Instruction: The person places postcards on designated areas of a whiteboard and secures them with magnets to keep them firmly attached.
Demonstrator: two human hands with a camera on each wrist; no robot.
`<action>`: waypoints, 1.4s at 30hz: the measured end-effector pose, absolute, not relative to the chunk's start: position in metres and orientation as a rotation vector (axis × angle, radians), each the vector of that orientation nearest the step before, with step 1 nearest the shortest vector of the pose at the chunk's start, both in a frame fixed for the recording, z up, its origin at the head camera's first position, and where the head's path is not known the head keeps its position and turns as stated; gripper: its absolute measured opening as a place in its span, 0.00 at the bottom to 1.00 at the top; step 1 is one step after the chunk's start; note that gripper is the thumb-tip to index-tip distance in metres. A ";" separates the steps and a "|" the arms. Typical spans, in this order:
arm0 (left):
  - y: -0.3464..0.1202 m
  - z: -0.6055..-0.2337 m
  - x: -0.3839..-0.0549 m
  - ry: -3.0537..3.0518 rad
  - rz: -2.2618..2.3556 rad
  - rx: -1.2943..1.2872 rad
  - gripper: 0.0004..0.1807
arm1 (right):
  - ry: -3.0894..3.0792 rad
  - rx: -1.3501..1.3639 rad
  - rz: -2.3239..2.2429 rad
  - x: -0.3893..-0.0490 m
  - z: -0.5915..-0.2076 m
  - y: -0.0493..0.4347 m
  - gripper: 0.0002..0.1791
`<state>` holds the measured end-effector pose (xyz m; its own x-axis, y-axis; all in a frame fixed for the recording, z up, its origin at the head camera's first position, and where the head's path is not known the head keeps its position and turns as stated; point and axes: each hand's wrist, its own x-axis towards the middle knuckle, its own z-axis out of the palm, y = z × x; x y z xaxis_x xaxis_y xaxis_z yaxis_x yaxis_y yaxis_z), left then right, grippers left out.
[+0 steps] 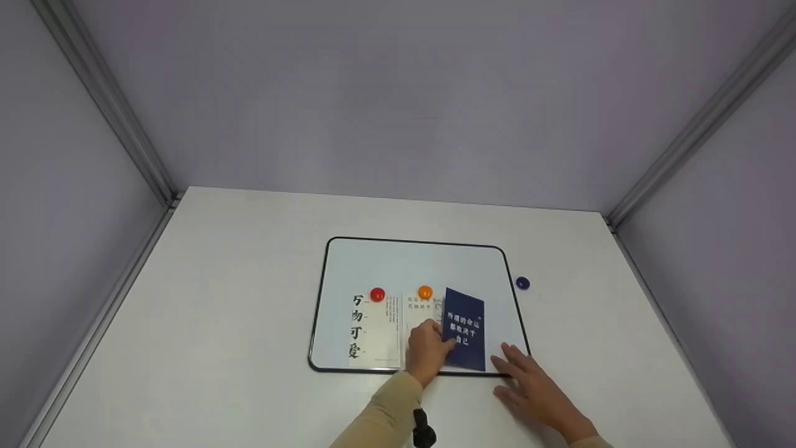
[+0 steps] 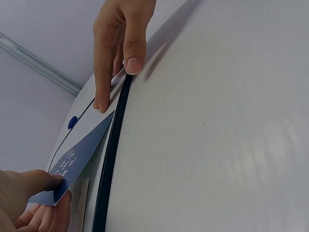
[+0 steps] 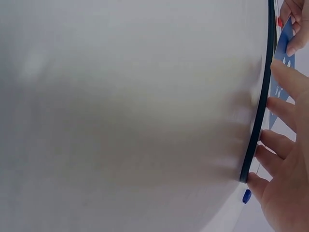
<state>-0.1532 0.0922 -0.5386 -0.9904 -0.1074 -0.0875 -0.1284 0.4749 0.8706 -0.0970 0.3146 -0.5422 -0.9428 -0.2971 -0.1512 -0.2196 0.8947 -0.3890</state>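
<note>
My left hand [image 1: 428,351] pinches the left edge of a dark blue card [image 1: 466,354] printed with white characters, thumb on its face and fingers behind. The card leans tilted over the right part of a whiteboard [image 1: 367,261] with a black frame. At the board's lower right corner is my right hand [image 1: 532,389], fingers spread and holding nothing, fingertips right at the frame. Under a red round magnet [image 1: 377,294] lies a cream card [image 1: 379,342] with black characters. An orange magnet [image 1: 425,292] sits at the top of another pale card [image 1: 415,311], partly hidden by my left hand.
A dark blue round magnet [image 1: 523,283] lies on the white table [image 1: 236,298] just right of the board. Grey walls [image 1: 398,124] with metal corner rails enclose the table at the back and both sides.
</note>
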 end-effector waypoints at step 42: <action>0.119 -0.541 -0.150 2.853 1.324 0.026 0.24 | 3.029 -0.353 -0.592 -0.117 -0.531 0.318 0.26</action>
<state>-0.1501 0.1187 -0.5411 -0.9999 0.0134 0.0105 0.0167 0.6457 0.7634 -0.1174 0.3180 -0.5309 -0.9736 -0.2280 0.0092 -0.2148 0.9017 -0.3752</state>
